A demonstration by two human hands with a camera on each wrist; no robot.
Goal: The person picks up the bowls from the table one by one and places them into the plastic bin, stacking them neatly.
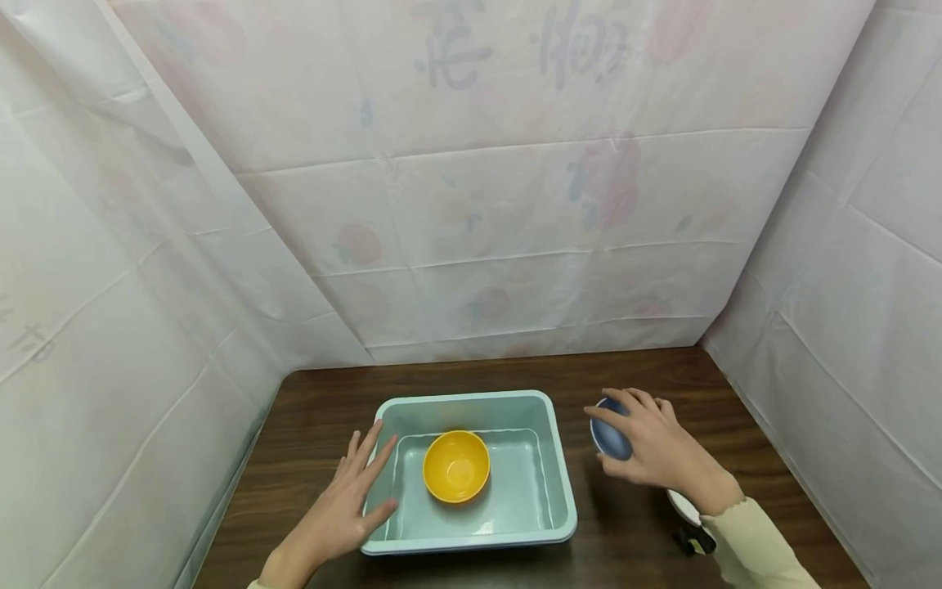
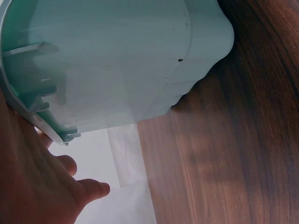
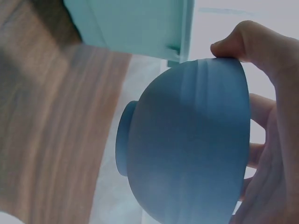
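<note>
Head view is showing the right grip (image 1: 648,446) pinching the blue bowl (image 1: 612,433) by its rim, right of the tub (image 1: 471,541) and apart from it; the yellow bowl (image 1: 456,468) is sitting inside the tub, leftward of that grip; the left grip (image 1: 334,509), fingers spread, grasping nothing, is lying at the tub's left rim.

The left hand (image 1: 337,507) lies at seven o'clock in the head view, fingers spread; the right hand (image 1: 651,442), at four o'clock, grips with curved fingers.
</note>
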